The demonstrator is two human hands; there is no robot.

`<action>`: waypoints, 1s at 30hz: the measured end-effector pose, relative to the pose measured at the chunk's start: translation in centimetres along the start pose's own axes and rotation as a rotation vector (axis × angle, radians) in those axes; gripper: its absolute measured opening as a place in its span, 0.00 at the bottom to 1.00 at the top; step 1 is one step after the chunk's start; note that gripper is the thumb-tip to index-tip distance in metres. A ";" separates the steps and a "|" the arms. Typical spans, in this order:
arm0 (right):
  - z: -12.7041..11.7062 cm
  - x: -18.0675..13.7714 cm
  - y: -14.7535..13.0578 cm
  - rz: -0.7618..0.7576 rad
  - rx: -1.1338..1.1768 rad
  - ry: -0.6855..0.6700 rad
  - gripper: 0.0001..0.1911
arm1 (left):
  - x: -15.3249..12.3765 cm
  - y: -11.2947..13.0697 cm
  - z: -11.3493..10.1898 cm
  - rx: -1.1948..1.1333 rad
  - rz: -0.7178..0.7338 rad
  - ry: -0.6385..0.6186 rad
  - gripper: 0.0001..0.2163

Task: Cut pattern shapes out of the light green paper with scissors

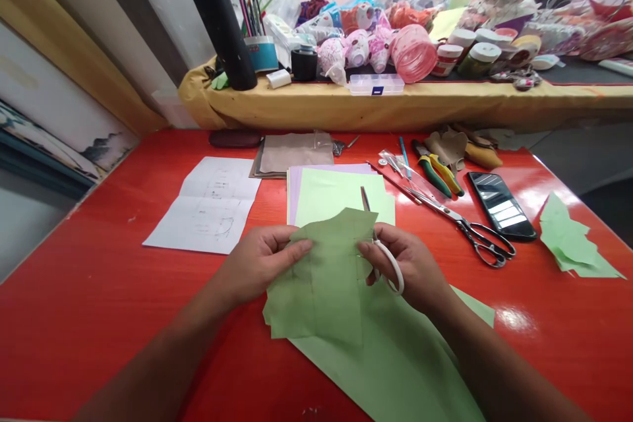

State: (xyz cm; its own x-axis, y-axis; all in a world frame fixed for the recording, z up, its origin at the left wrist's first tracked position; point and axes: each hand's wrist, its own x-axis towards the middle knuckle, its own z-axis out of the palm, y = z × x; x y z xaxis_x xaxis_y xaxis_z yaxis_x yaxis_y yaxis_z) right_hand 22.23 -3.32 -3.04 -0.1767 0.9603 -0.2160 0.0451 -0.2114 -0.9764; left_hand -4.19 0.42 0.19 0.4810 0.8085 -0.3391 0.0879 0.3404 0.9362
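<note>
Between thumb and fingers, my left hand (270, 260) pinches the upper left edge of a cut piece of green paper (331, 283), raised above the table. White-handled scissors (394, 270) are in my right hand (403, 260), its thumb close against the paper's right edge. The scissor blades point up and away, partly behind the paper, and I cannot tell whether they touch it. Faint lines run across the held paper. Below it, a large green sheet (410, 356) lies on the red table (99, 303), partly covered by my right forearm.
A white sheet with drawings (202, 204) lies at left. Behind my hands is a stack of coloured paper (341, 184). Metal scissors (459, 221), pliers (438, 171), a phone (502, 204) and green scraps (568, 237) lie at right. A crowded sill (306, 109) borders the back.
</note>
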 end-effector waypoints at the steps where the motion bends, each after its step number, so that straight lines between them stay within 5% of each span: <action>1: 0.0 0.0 -0.1 -0.006 -0.009 0.016 0.22 | 0.0 -0.1 0.1 0.004 -0.008 0.030 0.17; 8: -0.2 -0.5 -1.3 -0.159 -0.021 0.236 0.19 | 0.5 -0.4 -0.4 -0.030 0.020 0.315 0.18; 17: 0.4 -1.0 -1.4 0.028 0.094 -0.196 0.22 | 0.7 -0.7 -0.3 -0.193 0.121 0.434 0.16; 30: 0.3 -0.9 -1.0 0.052 0.084 -0.262 0.27 | 0.6 -0.8 -0.3 -0.183 0.151 0.471 0.15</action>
State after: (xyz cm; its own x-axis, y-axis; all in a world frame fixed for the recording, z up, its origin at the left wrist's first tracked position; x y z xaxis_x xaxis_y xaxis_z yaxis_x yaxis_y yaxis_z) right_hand 22.10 -4.02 -1.90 -0.4253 0.8701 -0.2489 -0.0194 -0.2838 -0.9587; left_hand -4.26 0.80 -0.79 0.0283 0.9688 -0.2461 -0.1266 0.2477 0.9605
